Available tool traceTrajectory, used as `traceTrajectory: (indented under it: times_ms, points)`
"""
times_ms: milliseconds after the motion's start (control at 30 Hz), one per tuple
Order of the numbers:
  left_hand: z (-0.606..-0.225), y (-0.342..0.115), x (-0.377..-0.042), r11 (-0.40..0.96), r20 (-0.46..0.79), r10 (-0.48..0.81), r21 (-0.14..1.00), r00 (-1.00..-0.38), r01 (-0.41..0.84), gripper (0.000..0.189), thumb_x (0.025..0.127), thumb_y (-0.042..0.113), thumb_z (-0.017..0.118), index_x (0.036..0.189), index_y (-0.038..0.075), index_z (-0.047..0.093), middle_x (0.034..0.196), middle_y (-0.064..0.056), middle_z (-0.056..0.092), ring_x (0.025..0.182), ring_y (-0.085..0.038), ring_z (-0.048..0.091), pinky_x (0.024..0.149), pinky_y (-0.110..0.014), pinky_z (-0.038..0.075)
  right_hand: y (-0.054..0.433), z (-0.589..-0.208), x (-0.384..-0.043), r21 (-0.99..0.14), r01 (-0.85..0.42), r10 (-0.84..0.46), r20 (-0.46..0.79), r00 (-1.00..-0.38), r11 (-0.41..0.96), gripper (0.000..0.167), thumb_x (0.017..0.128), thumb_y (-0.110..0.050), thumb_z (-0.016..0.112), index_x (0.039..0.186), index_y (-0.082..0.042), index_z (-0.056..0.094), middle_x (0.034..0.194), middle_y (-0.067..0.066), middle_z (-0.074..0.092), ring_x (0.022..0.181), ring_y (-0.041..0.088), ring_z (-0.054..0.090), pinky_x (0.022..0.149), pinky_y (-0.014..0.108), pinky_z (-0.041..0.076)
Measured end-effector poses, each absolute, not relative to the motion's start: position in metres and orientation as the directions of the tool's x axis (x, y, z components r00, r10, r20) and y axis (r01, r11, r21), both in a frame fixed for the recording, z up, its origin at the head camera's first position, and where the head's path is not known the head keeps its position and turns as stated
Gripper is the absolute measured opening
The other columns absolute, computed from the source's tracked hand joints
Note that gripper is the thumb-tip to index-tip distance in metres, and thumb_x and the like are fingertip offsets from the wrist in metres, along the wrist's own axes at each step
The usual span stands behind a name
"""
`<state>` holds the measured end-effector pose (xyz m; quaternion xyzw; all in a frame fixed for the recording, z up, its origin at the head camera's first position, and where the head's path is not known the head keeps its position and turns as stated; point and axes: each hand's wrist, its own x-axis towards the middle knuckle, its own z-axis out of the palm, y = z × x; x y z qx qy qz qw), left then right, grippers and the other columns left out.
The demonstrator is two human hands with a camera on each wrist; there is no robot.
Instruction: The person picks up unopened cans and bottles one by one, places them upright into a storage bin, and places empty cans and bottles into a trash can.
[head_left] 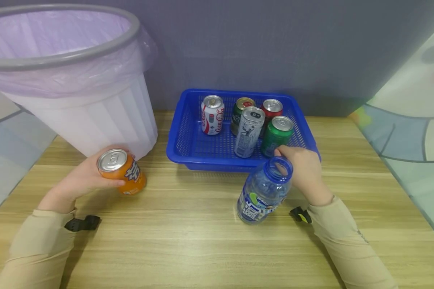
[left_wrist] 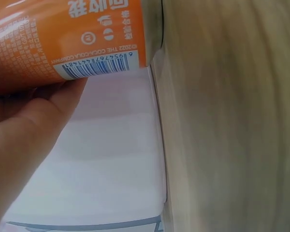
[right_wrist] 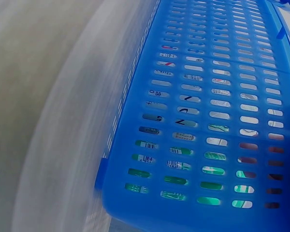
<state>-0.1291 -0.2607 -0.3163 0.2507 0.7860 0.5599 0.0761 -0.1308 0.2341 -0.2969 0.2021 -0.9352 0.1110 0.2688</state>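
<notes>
My left hand point(head_left: 88, 172) grips an orange drink can point(head_left: 130, 176) beside the foot of the bin, thumb across its near side. The left wrist view shows the can's barcode point(left_wrist: 99, 66) close up, with part of the hand point(left_wrist: 31, 130) under it. My right hand point(head_left: 304, 168) is at the neck of a clear blue plastic bottle point(head_left: 262, 196), fingers curled behind its uncapped mouth. The bottle hides part of those fingers. Its label is blue, white and green, and it stands at the front of a blue basket point(head_left: 217, 160). The right wrist view has the basket's slotted wall point(right_wrist: 193, 106).
Inside the basket stand a white Coca-Cola can point(head_left: 212, 115), a tall silver can point(head_left: 249, 132), a green can point(head_left: 277, 134) and others. A white bin point(head_left: 105, 116) with a purple liner point(head_left: 76, 76) rises at the left. Behind the wooden table point(head_left: 188, 241) is a grey panel point(head_left: 256, 48).
</notes>
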Motion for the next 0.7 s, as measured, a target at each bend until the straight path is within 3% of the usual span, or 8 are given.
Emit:
traceTrajectory:
  times_ms: [267, 700]
  points:
    - [-0.3128, -0.2561, -0.1259, 0.357, 0.131, 0.423, 0.886, -0.897, 0.298, 0.067, 0.069, -0.015, 0.073, 0.126, 0.011, 0.048, 0.111, 0.013, 0.060, 0.099, -0.001, 0.058, 0.082, -0.011, 0.046, 0.2342, -0.2965, -0.1307, -0.098, -0.440, -0.321, 0.547, -0.773, 0.893, 0.020, 0.090, -0.016, 0.056, 0.071, -0.011, 0.058, 0.057, 0.005, 0.058, 0.048, 0.022, 0.053, 0.045, 0.034, 0.038]
    - [-0.3100, -0.2543, -0.1244, 0.344, 0.109, 0.433, 0.897, -0.895, 0.276, 0.063, 0.073, -0.013, 0.071, 0.126, 0.011, 0.046, 0.112, 0.010, 0.060, 0.099, -0.003, 0.058, 0.081, -0.013, 0.048, 0.2333, -0.2960, -0.1303, -0.095, -0.439, -0.320, 0.550, -0.771, 0.893, 0.020, 0.090, -0.015, 0.056, 0.071, -0.010, 0.058, 0.057, 0.006, 0.058, 0.048, 0.022, 0.054, 0.045, 0.035, 0.039]
